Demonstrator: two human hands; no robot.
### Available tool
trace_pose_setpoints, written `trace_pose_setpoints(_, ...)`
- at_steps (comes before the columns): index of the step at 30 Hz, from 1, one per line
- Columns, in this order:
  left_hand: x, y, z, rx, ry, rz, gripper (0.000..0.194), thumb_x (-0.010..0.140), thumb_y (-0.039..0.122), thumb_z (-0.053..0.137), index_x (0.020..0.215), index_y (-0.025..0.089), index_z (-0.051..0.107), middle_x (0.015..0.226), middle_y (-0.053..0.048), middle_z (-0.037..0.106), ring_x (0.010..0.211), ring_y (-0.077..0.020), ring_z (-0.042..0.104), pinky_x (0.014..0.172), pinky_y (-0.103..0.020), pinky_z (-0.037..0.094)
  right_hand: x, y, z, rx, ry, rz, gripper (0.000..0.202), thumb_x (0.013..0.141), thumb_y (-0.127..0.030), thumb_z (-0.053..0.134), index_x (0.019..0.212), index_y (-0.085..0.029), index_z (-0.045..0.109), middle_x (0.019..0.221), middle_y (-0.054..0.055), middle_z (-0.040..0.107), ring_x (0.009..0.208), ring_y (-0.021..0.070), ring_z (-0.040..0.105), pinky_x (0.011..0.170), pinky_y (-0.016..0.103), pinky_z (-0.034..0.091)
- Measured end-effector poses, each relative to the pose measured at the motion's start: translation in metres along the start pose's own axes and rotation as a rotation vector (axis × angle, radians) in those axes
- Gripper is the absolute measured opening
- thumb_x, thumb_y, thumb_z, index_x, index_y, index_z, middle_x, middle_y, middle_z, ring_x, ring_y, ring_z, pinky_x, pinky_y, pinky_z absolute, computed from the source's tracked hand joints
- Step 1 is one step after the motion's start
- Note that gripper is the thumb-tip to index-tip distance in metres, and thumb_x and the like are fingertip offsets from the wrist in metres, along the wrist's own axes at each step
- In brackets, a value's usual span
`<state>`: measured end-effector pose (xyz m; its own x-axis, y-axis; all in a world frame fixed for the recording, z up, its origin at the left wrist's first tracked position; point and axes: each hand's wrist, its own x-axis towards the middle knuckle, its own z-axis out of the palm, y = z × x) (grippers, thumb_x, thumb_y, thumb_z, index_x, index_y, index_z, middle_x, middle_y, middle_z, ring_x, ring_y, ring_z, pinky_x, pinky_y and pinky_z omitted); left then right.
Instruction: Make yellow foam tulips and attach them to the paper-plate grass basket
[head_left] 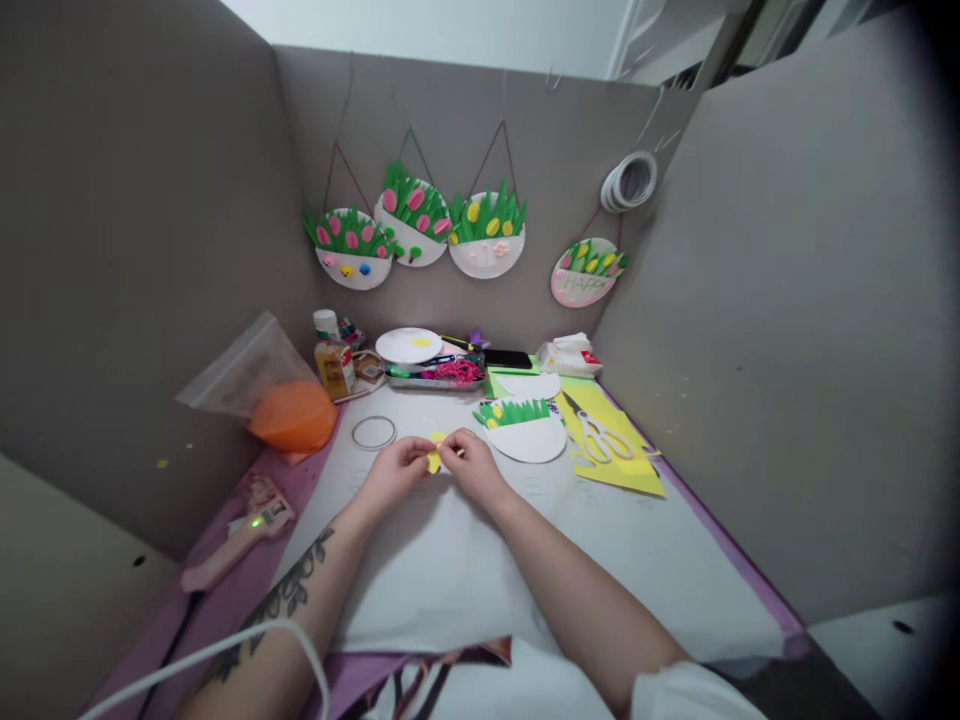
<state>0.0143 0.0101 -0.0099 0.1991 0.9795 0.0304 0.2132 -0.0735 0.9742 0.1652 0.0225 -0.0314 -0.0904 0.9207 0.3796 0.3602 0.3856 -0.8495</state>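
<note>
Left hand (395,470) and right hand (466,465) meeting fingertip to fingertip, both pinched on a small yellow paper piece (434,459) between them, half paper plate with green grass (525,430) just beyond the right fingers, wire ring (373,432) just beyond the left fingers, scissors (600,436) farther right

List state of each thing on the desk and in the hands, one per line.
left hand: pinching yellow paper piece
right hand: pinching the same piece
scissors: lying on yellow sheet, untouched
glue gun: lying flat, light on
glue bottle: upright, capped
half plate: flat, green grass attached
</note>
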Motion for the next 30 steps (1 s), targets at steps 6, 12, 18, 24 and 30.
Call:
trace_pose_setpoints(6, -0.0008, 0.001, -0.0002, -0.008, -0.001, 0.0, 0.025, 0.065, 0.022, 0.052, 0.087, 0.013, 0.059, 0.083, -0.006, 0.066, 0.072, -0.0163, 0.062, 0.067, -0.028, 0.049, 0.0001, 0.0009, 0.0008, -0.003, 0.01, -0.003, 0.01, 0.073, -0.019, 0.051, 0.062, -0.019, 0.053, 0.069, 0.0, 0.052, 0.067, 0.0131, 0.049, 0.061, 0.024, 0.039)
trace_pose_setpoints(12, -0.0008, 0.0016, 0.0002, -0.017, -0.001, -0.009, 0.026, 0.065, 0.027, 0.055, 0.086, 0.013, 0.059, 0.08, -0.005, 0.066, 0.069, -0.0158, 0.061, 0.065, -0.027, 0.048, -0.0004, 0.0012, 0.0002, -0.005, 0.009, -0.014, 0.01, 0.073, -0.019, 0.051, 0.063, -0.019, 0.053, 0.07, 0.0, 0.052, 0.068, 0.0132, 0.05, 0.062, 0.024, 0.04)
trace_pose_setpoints(18, -0.0004, -0.0008, -0.0003, -0.005, -0.01, 0.003, 0.028, 0.064, 0.027, 0.057, 0.088, 0.013, 0.06, 0.078, -0.005, 0.066, 0.067, -0.0151, 0.061, 0.062, -0.026, 0.046, -0.0005, 0.0017, 0.0001, -0.009, 0.008, -0.025, 0.01, 0.073, -0.019, 0.05, 0.064, -0.019, 0.053, 0.07, 0.0, 0.052, 0.067, 0.013, 0.05, 0.063, 0.024, 0.039)
trace_pose_setpoints(24, -0.0016, 0.0011, -0.0002, 0.013, -0.009, 0.006, 0.03, 0.064, 0.027, 0.058, 0.089, 0.012, 0.06, 0.08, -0.006, 0.067, 0.068, -0.0157, 0.061, 0.062, -0.025, 0.046, -0.0006, 0.0003, -0.0002, -0.009, 0.007, -0.024, 0.01, 0.073, -0.019, 0.05, 0.064, -0.019, 0.054, 0.069, -0.001, 0.052, 0.067, 0.0132, 0.05, 0.062, 0.024, 0.039)
trace_pose_setpoints(30, -0.0019, 0.0022, 0.0001, -0.013, -0.01, -0.011, 0.032, 0.061, 0.026, 0.06, 0.09, 0.012, 0.059, 0.08, -0.006, 0.068, 0.069, -0.0168, 0.062, 0.061, -0.026, 0.047, -0.0005, -0.0022, -0.001, -0.008, 0.011, -0.008, 0.01, 0.072, -0.019, 0.051, 0.063, -0.019, 0.054, 0.069, -0.001, 0.052, 0.067, 0.0133, 0.05, 0.062, 0.025, 0.039)
